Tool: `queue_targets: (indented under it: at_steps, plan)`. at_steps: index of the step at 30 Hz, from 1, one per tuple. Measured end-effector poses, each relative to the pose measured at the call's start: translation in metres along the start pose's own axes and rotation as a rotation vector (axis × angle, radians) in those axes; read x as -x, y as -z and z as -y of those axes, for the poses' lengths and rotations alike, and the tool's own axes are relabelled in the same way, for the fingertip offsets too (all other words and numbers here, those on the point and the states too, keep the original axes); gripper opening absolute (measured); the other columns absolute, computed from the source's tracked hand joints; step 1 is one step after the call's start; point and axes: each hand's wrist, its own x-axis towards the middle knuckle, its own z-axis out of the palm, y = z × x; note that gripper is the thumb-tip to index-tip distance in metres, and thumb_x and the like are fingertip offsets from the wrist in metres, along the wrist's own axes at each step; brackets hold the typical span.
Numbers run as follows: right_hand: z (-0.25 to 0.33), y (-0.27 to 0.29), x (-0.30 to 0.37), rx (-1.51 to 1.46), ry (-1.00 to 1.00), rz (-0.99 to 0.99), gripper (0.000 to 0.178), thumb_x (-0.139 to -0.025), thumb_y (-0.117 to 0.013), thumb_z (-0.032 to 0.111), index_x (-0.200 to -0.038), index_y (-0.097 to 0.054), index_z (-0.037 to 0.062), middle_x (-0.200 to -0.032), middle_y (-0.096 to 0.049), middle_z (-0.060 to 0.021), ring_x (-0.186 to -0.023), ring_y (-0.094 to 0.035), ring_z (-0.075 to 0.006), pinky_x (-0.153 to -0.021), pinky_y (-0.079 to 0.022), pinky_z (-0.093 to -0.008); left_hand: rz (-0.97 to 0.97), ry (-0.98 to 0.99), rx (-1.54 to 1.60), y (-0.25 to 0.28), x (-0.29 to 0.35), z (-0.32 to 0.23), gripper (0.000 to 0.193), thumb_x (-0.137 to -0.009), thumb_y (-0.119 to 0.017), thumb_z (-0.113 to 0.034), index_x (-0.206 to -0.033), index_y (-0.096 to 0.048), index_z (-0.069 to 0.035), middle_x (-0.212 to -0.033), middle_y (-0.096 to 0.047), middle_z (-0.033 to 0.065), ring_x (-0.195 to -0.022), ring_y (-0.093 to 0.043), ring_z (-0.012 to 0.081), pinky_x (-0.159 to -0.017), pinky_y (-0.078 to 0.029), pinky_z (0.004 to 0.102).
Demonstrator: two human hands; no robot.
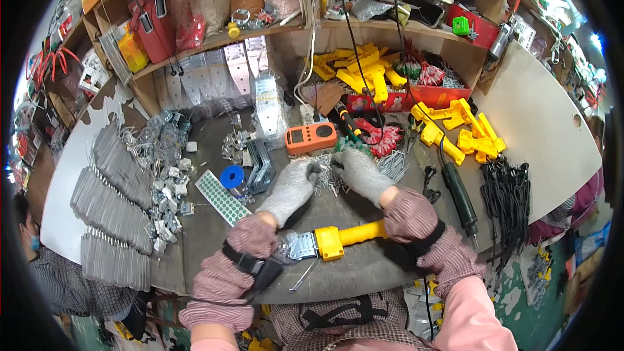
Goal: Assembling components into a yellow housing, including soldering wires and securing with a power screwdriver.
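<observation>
My left hand [290, 188], in a grey glove, is at the left side of a pile of small screws [330, 181] on the dark bench. From the other side, my right hand [361, 173], also gloved, reaches the same pile. The fingers of both hands are curled in close to each other; whatever they pinch is too small or hidden to make out. Between my forearms and the bench's near edge lies a yellow plastic handle [338, 240] with a metal plate [301, 246] at its left end. A thin metal rod [303, 275] rests beside it.
Beyond my hands sits an orange meter [312, 138]. Leftward are a blue spool [232, 177], a green-dotted sheet [222, 196], bent metal brackets [260, 168] and stacked clear strips [110, 205]. To the right lie yellow housings [448, 117], a corded dark screwdriver [460, 200] and black cables [506, 198].
</observation>
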Motion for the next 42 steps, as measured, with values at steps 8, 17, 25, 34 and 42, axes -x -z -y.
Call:
queue_targets:
  at_steps: [8,17,25,34,42]
  plan:
    - [0.054,0.029,0.140,-0.435,0.161,0.272,0.017,-0.090,-0.064,0.013,-0.100,-0.061,-0.0005,-0.088,-0.065,-0.0189,-0.084,-0.068,-0.0347,-0.074,-0.053,-0.0416,0.257,-0.256,0.060,0.036,0.123,-0.052,0.020,-0.086,-0.073,-0.017,-0.105,-0.071,-0.012,-0.110,-0.065,0.0071,-0.113,-0.060,0.0277,-0.104,-0.042,0.0451]
    - [0.049,0.018,0.153,-0.407,0.273,0.282,0.018,-0.094,-0.065,0.017,-0.106,-0.068,0.0035,-0.103,-0.064,-0.0138,-0.093,-0.067,-0.0320,-0.082,-0.054,-0.0400,0.194,-0.537,-0.167,0.031,0.137,-0.048,0.027,-0.084,-0.068,-0.018,-0.110,-0.073,-0.016,-0.114,-0.069,0.0007,-0.112,-0.063,0.0247,-0.101,-0.046,0.0445]
    - [0.026,0.033,0.085,-0.471,0.253,0.265,0.030,-0.095,-0.062,0.016,-0.121,-0.065,0.0014,-0.108,-0.066,-0.0216,-0.100,-0.066,-0.0395,-0.089,-0.054,-0.0466,0.219,-0.355,0.048,0.036,0.089,-0.014,0.040,-0.096,-0.061,-0.029,-0.133,-0.062,-0.013,-0.127,-0.064,0.0134,-0.117,-0.061,0.0334,-0.103,-0.046,0.0464]
    - [-0.003,-0.020,-0.024,0.041,0.114,0.083,0.016,-0.091,-0.063,0.013,-0.096,-0.070,-0.0014,-0.092,-0.068,-0.0267,-0.091,-0.068,-0.0433,-0.085,-0.054,-0.0518,0.113,0.070,-0.080,-0.028,-0.022,0.018,0.029,-0.085,-0.071,-0.016,-0.112,-0.070,-0.004,-0.106,-0.068,0.0251,-0.104,-0.064,0.0429,-0.092,-0.051,0.0502]
    - [-0.001,0.026,0.020,-0.235,0.244,-0.279,0.021,-0.091,-0.063,0.009,-0.108,-0.060,-0.0023,-0.096,-0.067,-0.0248,-0.096,-0.066,-0.0420,-0.083,-0.052,-0.0486,-0.112,0.003,0.003,-0.017,-0.020,0.007,0.018,-0.084,-0.067,-0.009,-0.101,-0.071,-0.003,-0.093,-0.071,0.0206,-0.093,-0.068,0.0387,-0.084,-0.054,0.0449]
